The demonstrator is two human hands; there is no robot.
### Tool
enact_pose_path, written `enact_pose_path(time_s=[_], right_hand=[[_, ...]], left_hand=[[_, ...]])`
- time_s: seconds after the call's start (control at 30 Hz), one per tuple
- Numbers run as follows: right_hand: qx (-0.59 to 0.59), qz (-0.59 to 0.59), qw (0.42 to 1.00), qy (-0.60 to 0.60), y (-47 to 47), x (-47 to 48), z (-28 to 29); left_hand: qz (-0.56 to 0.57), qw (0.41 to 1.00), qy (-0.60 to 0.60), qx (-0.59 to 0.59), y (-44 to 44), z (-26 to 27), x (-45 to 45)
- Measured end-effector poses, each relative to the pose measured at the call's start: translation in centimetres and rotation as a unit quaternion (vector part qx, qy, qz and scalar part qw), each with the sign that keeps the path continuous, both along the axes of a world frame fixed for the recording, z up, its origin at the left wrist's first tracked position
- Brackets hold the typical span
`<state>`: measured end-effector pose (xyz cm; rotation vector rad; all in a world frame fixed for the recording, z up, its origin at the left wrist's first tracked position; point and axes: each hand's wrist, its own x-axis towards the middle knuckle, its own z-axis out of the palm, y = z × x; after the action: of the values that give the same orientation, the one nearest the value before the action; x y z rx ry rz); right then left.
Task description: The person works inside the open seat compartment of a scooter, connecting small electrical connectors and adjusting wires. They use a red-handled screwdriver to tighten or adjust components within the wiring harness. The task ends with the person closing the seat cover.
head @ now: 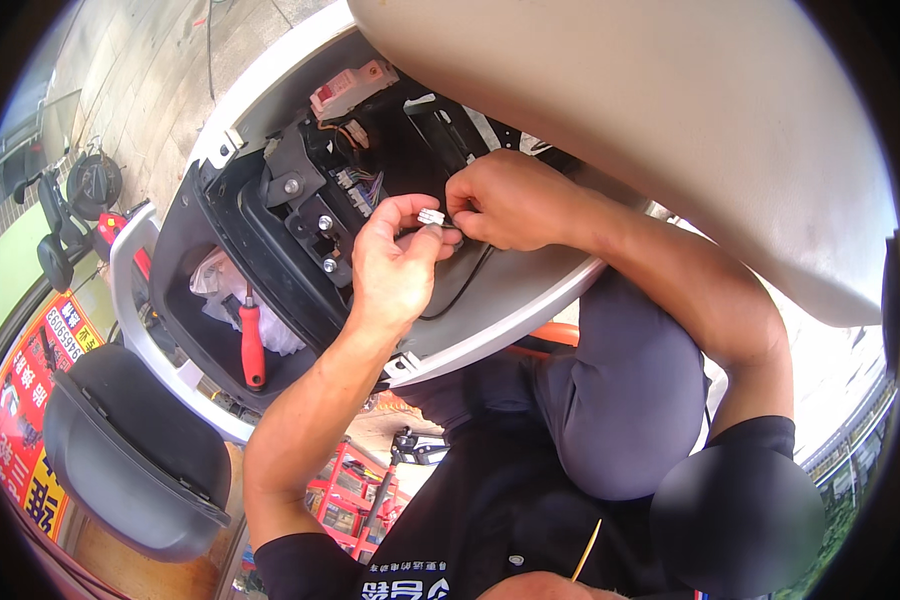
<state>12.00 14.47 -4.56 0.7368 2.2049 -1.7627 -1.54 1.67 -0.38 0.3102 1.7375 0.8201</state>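
Over the open body of a scooter, my left hand (401, 259) pinches a small white plug connector (430, 217) between thumb and fingers. Close at its right, my right hand (514, 202) has thumb and forefinger closed on what looks like a thin dark wire at the connector. A black cable (461, 289) hangs below the hands along the pale inner panel. Left of my fingers, a controller with white plugs (355, 196) and thin coloured wires sits in the compartment. A circuit breaker with a red switch (352, 90) lies at the compartment's upper edge.
A screwdriver with a red handle (252, 345) stands in the rear tray beside a plastic bag (221, 289). The raised beige seat or cover (645, 112) spans the upper right. At the lower left are a black backrest or top case (139, 450) and a red rack (345, 487).
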Motion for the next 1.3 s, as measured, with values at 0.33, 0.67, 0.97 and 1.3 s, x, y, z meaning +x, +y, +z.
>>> enact_pose_path(time_s=[0.33,0.67,0.97,1.3], right_hand=[[-0.061,-0.015,0.998,0.022,0.1,-0.1,-0.4],[-0.076,-0.009,0.997,0.014,0.2,-0.2,-0.1],[-0.003,0.022,1.0,-0.02,0.5,-0.9,0.4],[-0.129,-0.022,0.991,-0.035,0.4,-1.4,-1.3]], left_hand=[[0.0,1.0,-0.012,0.008,-0.1,-0.3,-0.1],[-0.006,1.0,-0.006,0.019,-0.3,-0.4,-0.2],[-0.034,0.999,0.014,-0.011,0.1,-0.2,-0.4],[-0.094,0.992,-0.016,-0.079,2.5,0.0,-2.5]])
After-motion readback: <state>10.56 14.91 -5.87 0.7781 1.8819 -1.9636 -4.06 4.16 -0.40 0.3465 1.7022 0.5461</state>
